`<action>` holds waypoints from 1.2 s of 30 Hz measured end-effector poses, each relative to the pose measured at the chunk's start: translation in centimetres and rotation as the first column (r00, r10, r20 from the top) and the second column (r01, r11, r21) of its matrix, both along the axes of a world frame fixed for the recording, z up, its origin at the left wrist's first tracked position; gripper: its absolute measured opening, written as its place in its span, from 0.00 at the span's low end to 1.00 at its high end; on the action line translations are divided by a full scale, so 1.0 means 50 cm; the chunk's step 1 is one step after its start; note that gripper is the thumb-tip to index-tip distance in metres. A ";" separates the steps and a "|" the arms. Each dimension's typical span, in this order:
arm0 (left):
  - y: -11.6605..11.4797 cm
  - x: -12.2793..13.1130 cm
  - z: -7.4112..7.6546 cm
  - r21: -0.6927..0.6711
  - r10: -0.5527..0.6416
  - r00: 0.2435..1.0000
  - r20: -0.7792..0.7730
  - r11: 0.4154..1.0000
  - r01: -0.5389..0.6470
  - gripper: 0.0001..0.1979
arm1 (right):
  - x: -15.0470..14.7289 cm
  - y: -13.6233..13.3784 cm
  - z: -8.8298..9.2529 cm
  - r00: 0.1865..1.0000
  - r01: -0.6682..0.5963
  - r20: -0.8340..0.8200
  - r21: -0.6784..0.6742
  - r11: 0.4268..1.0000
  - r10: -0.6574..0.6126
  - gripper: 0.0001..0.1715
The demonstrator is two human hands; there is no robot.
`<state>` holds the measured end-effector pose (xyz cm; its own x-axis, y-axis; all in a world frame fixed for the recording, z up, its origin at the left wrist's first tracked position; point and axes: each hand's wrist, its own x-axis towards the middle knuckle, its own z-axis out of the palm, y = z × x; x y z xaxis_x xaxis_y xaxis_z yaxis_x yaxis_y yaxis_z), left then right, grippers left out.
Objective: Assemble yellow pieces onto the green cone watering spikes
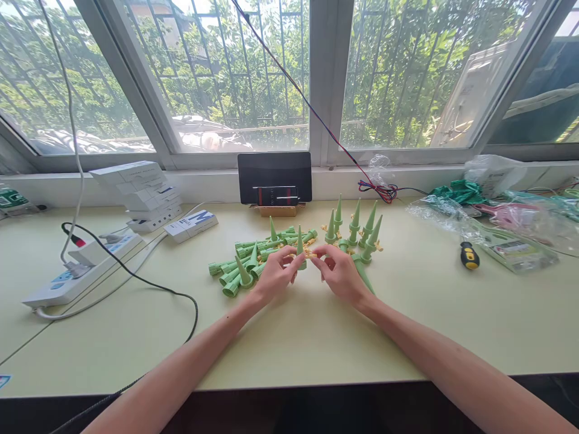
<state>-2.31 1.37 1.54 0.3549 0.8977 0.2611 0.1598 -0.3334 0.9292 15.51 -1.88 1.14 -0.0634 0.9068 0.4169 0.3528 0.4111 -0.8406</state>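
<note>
My left hand (277, 272) pinches a green plastic watering spike (300, 241), which stands point up between my hands. The fingers of my right hand (341, 276) are closed on a small yellow valve piece (309, 255) at the side of that spike. Whether the valve piece sits in the spike is too small to tell. Left of my hands lies a pile of green spikes (231, 288), some lying down and a few point up. Beyond my right hand, several spikes (355, 223) stand point up with yellow pieces at their sides. One spike (364, 277) lies tilted beside my right hand.
A black tablet (275, 172) and a phone (277, 196) lean at the windowsill. White boxes (151, 193), a power strip (81, 274) and cables are on the left. On the right are a yellow-black screwdriver (469, 256) and plastic bags (529, 220).
</note>
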 end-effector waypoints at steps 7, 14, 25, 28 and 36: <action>0.007 0.000 -0.007 0.026 -0.007 1.000 0.031 1.000 0.006 0.16 | 0.000 -0.001 0.001 1.000 0.005 -0.008 0.001 1.000 -0.005 0.14; 0.008 -0.001 -0.010 0.060 -0.001 0.999 0.040 0.998 -0.001 0.17 | 0.000 -0.001 0.000 1.000 0.009 -0.020 0.003 1.000 -0.009 0.15; 0.004 0.001 -0.005 0.068 -0.003 1.000 0.025 0.998 0.002 0.17 | 0.000 -0.002 0.001 1.000 -0.007 -0.021 0.000 1.000 0.007 0.15; 0.005 0.000 -0.008 0.075 -0.007 1.000 0.022 0.997 0.005 0.17 | 0.000 -0.001 0.000 1.000 -0.007 -0.021 -0.008 1.000 0.007 0.15; 0.010 -0.003 -0.015 0.114 -0.008 1.000 0.027 0.993 0.004 0.16 | 0.000 0.001 -0.003 0.999 -0.008 -0.033 -0.002 1.000 0.007 0.14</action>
